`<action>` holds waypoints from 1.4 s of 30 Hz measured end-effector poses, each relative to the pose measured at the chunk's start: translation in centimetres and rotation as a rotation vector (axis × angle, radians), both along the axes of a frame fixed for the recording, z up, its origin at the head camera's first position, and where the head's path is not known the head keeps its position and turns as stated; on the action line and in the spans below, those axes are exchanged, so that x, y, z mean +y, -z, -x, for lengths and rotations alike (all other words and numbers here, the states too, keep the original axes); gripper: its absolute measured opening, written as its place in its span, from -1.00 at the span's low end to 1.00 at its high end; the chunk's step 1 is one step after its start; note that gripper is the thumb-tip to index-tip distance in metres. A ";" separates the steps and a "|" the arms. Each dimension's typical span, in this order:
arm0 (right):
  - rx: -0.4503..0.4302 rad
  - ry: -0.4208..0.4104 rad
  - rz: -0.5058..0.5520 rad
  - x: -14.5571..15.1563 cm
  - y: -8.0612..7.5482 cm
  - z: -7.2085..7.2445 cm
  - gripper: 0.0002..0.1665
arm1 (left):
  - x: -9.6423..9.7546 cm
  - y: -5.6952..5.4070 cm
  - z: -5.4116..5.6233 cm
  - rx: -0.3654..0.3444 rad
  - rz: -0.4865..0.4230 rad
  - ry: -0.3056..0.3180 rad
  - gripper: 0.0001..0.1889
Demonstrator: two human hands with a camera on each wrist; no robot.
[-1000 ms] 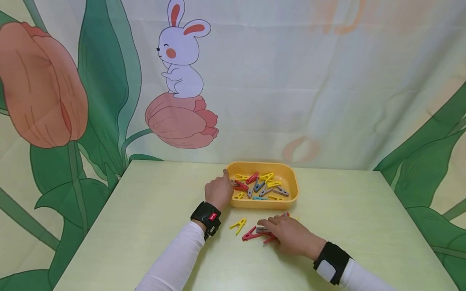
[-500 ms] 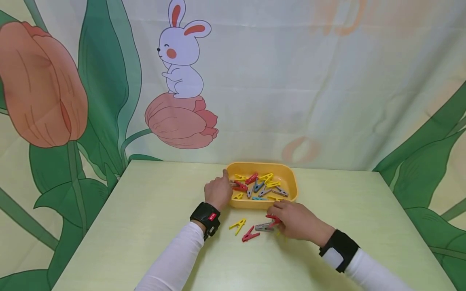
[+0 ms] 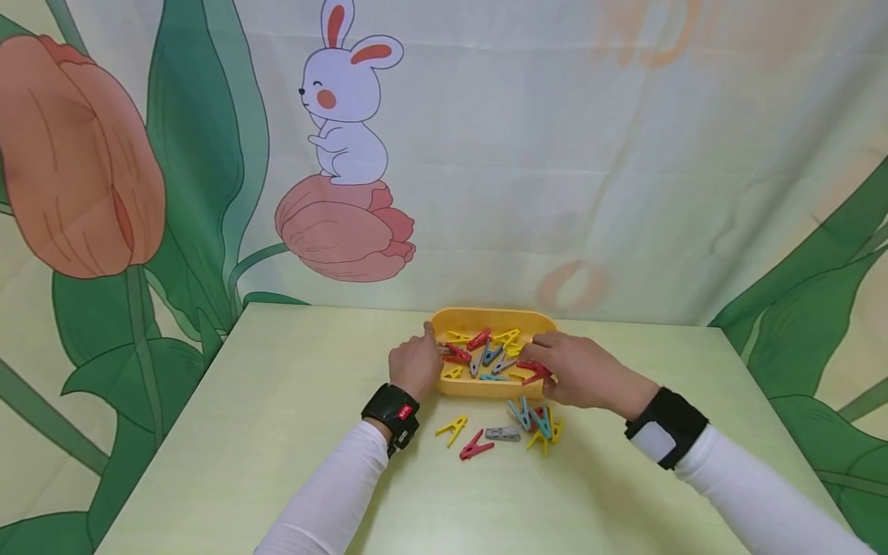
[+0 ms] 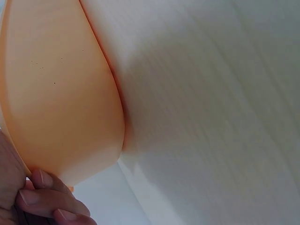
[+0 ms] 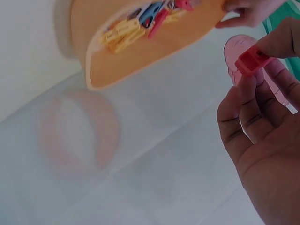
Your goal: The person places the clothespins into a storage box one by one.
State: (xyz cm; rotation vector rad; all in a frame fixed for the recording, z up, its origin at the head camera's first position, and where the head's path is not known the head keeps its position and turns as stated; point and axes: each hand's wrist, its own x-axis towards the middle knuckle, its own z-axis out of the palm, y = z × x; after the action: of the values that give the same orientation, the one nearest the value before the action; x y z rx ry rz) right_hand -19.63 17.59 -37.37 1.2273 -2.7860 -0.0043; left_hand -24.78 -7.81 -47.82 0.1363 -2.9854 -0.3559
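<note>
My left hand (image 3: 415, 364) grips the left rim of a yellow plastic tray (image 3: 479, 388). In the left wrist view its curled fingers (image 4: 49, 199) lie at the tray's rim. Over the tray's right side, my right hand (image 3: 590, 371) pinches a red clothespin (image 3: 534, 370); the right wrist view has this clothespin (image 5: 251, 61) between thumb and fingertips. Inside the tray lie several red, yellow, blue and grey clothespins. In front of it on the table are a yellow clothespin (image 3: 452, 428), a red one, a grey clothespin (image 3: 502, 434) and a small mixed pile (image 3: 539, 422).
The tray stands near the back edge of a pale table (image 3: 298, 401). Behind the table hangs a curtain (image 3: 499, 193) printed with tulips and a rabbit.
My right hand has moved from the loose clothespins up to the tray, carrying a red clothespin. The pile it covered now shows. My left hand stays at the rim.
</note>
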 end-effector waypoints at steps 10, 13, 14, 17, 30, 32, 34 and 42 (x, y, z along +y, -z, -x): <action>-0.050 0.076 -0.043 0.1 -3.6 3.4 -0.53 | -0.1 -0.1 0.0 0.003 0.002 0.006 -0.36; -0.042 0.112 -0.028 0.2 -4.2 4.7 -0.54 | -0.1 0.0 0.0 0.005 0.005 0.007 -0.36; -0.045 0.124 -0.019 0.2 -4.3 5.2 -0.54 | -0.1 0.0 0.0 0.005 0.008 0.005 -0.36; -0.062 0.150 0.001 0.2 -4.5 6.2 -0.54 | -0.1 0.1 0.0 0.002 0.009 0.001 -0.37; -0.082 0.225 -0.017 0.7 -4.1 7.5 0.11 | -0.2 -0.1 0.2 -0.017 0.001 -0.003 -0.37; -0.074 0.224 -0.037 0.7 -4.1 7.3 0.24 | -0.2 -0.2 0.2 -0.018 0.001 -0.003 -0.37; -0.063 0.217 -0.055 0.6 -4.1 7.0 0.29 | -0.2 -0.2 0.2 -0.021 0.004 -0.004 -0.37; -0.106 0.141 -0.037 0.6 -3.6 5.1 0.37 | -0.1 0.0 0.1 -0.030 0.009 -0.013 -0.36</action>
State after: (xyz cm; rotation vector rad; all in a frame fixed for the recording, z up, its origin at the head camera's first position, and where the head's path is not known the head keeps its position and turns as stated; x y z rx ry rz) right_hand -24.75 18.20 -33.73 1.0658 -2.9710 -0.0011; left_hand -24.90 -7.87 -47.77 0.1612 -3.0140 -0.3424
